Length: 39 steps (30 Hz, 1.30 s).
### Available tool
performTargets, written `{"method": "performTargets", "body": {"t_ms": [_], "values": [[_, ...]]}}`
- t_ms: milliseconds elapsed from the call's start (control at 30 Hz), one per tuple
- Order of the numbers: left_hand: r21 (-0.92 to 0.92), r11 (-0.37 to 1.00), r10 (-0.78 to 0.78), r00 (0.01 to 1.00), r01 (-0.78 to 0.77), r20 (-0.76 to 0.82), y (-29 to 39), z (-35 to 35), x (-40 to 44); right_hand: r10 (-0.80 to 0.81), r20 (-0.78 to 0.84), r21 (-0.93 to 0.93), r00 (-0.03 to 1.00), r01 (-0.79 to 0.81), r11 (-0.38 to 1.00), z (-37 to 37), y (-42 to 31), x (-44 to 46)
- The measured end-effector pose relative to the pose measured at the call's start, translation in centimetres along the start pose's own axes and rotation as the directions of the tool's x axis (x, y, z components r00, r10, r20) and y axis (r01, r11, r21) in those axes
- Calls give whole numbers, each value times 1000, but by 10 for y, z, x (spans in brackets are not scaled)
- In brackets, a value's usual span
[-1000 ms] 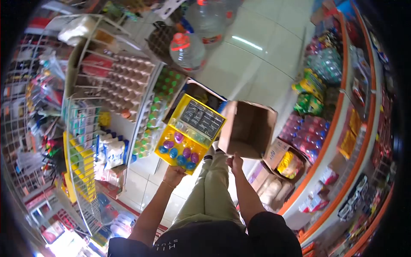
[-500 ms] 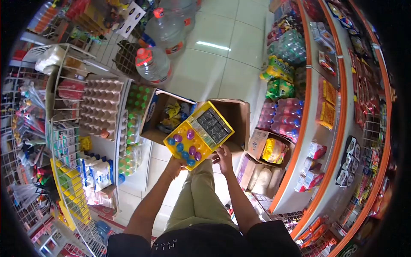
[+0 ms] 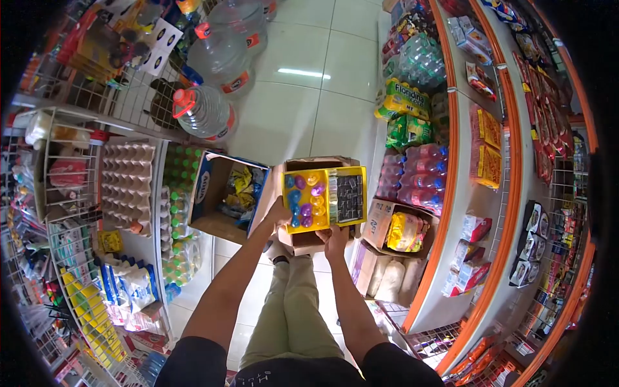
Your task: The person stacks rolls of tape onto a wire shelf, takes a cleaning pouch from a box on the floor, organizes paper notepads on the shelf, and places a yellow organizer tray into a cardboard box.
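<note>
A shallow yellow box (image 3: 363, 193) is held level in front of me, above an open cardboard carton (image 3: 300, 242). One compartment holds several blue, purple and orange see-through plastic capsules (image 3: 306, 209); the other holds dark wrapped pieces (image 3: 351, 198) and a strip of pale ones. My left hand (image 3: 277, 213) grips the box's left edge, its fingers partly hidden. At the near edge, right of the middle, my right hand (image 3: 333, 242) holds it with fingers under the rim. Most of the carton's inside is hidden by the box.
To the left stands another open carton (image 3: 222, 222) with yellow and blue packets inside. Large water bottles (image 3: 203, 115) are on the tiled floor beyond. Egg trays (image 3: 126, 184) and green-capped bottles line the left; shelves with drink packs (image 3: 422, 177) and cartons (image 3: 377, 226) flank the right.
The yellow box has turned from a slant to nearly square and moved right, over the carton. My right hand, earlier loosely beside the near edge, now grips it.
</note>
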<state>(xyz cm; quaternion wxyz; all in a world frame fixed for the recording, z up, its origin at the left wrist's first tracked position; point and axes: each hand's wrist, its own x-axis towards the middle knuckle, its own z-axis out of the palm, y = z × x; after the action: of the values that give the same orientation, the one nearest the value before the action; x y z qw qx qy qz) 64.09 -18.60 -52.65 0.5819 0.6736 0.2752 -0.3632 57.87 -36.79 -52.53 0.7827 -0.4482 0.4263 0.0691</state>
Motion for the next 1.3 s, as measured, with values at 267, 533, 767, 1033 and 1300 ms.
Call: {"method": "performTargets", "body": {"t_ms": [267, 533, 767, 1033, 1300], "values": [[421, 901, 314, 826, -103, -469, -9, 29, 19, 29, -24, 5, 999, -29, 1000, 14, 2, 30], [390, 915, 250, 902, -101, -354, -9, 12, 27, 53, -82, 8, 995, -53, 999, 19, 7, 37], [312, 942, 227, 920, -124, -320, -31, 6, 33, 104, -83, 52, 991, -100, 994, 12, 9, 41], [368, 921, 272, 891, -131, -364, -27, 10, 19, -154, -251, -191, 956, 107, 976, -17, 9, 22], [337, 913, 338, 887, -230, -313, -21, 3, 23, 291, -302, -33, 908, -315, 949, -72, 66, 14]]}}
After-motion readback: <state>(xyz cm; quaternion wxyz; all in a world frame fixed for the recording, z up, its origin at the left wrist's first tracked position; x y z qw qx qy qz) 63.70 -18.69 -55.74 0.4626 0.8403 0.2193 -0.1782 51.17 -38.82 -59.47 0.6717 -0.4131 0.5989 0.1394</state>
